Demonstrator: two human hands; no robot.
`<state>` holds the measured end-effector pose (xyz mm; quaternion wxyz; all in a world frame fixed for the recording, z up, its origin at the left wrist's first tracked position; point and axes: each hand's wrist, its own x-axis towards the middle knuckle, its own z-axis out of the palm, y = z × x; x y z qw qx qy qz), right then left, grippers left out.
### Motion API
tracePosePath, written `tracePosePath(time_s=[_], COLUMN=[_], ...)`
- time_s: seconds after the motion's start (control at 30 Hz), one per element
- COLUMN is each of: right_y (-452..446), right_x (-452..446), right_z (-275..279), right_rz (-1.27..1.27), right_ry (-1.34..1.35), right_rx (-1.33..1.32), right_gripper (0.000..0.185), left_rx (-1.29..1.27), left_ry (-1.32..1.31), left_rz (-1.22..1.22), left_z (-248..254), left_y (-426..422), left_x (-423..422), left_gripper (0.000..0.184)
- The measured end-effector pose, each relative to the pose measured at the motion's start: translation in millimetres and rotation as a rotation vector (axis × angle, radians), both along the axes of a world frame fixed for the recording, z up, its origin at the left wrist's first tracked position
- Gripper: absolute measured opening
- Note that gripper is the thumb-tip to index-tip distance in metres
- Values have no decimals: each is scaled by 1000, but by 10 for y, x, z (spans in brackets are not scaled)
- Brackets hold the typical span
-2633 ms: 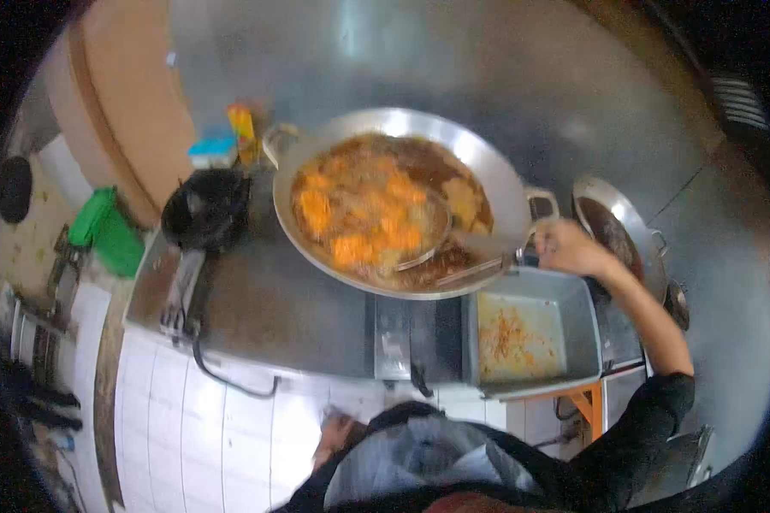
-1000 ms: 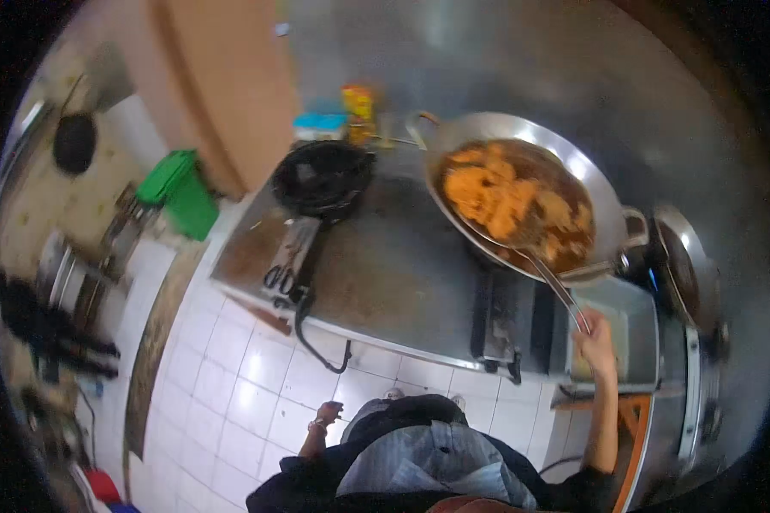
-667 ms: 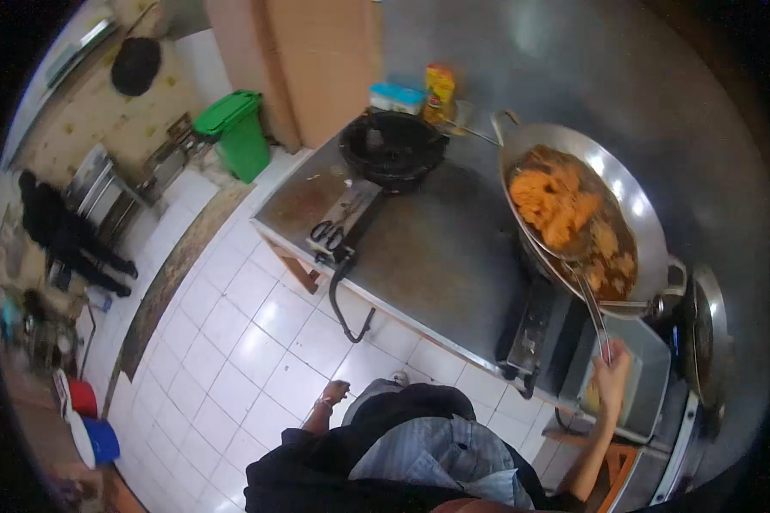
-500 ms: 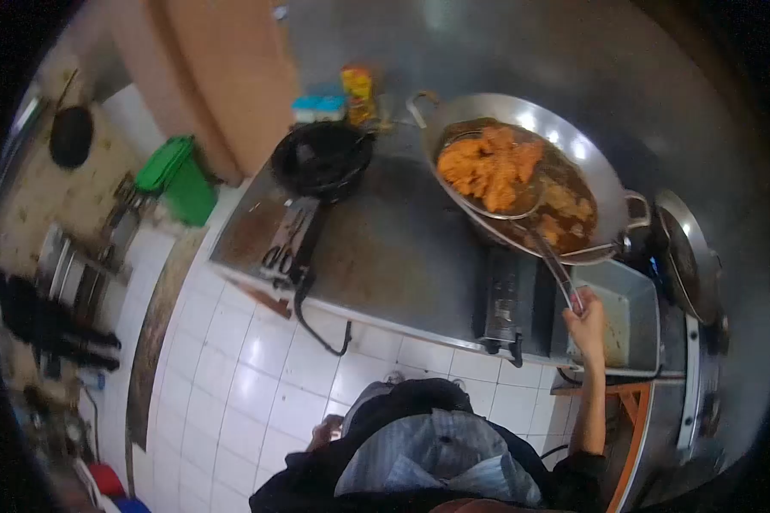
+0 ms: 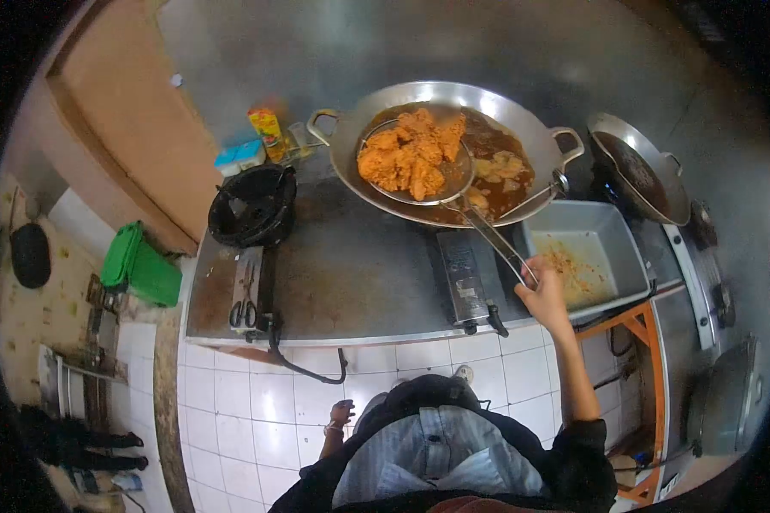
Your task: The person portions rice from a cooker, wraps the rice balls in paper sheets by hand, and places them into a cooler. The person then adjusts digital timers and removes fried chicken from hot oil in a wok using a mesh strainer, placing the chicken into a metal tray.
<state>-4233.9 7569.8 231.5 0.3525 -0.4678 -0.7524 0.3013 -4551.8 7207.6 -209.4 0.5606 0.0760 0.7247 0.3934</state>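
My right hand (image 5: 541, 286) grips the metal handle of a round strainer (image 5: 464, 179). Orange-brown fried pieces (image 5: 412, 156) are heaped in the strainer, which is over the near left part of a large two-handled wok (image 5: 535, 144). Dark oil and paler pieces (image 5: 498, 166) show in the wok to the right of the strainer. A second metal utensil (image 5: 559, 183) lies across the wok's right rim. My left hand (image 5: 342, 414) hangs low beside my body over the tiled floor, fingers curled; whether it holds anything is too small to make out.
A grey tray (image 5: 629, 256) with crumbs sits right of my right hand. Another wok (image 5: 676, 201) of dark oil is farther right. At the left are a black burner (image 5: 252, 205), scissors (image 5: 245, 309), a green bin (image 5: 141, 265) and a person in dark clothing (image 5: 81, 445).
The orange pieces, earlier spread in the oil, are now gathered in the strainer, raised higher. My right hand has moved from the wok's right handle to the strainer's handle. The view has shifted.
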Motion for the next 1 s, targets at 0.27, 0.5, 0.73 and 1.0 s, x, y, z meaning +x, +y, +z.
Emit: tracePosePath(time_s=[0.27, 0.5, 0.73, 1.0], right_y=[-123, -156, -120, -120], right_x=[-60, -73, -52, -46], right_z=[75, 46, 17, 3], right_rz=[-91, -107, -99, -86], right_ry=[-139, -105, -108, -87], right_rx=[24, 4, 41, 35], right_gripper=[17, 18, 19, 20], left_rx=[-9, -37, 247, 1016], left_ry=[50, 283, 303, 1517], left_rz=[-381, -695, -1032, -196], left_z=[-219, -245, 368, 4611], left_y=[227, 412, 962, 3270], left_x=[82, 108, 34, -294], left_gripper=[28, 27, 26, 26])
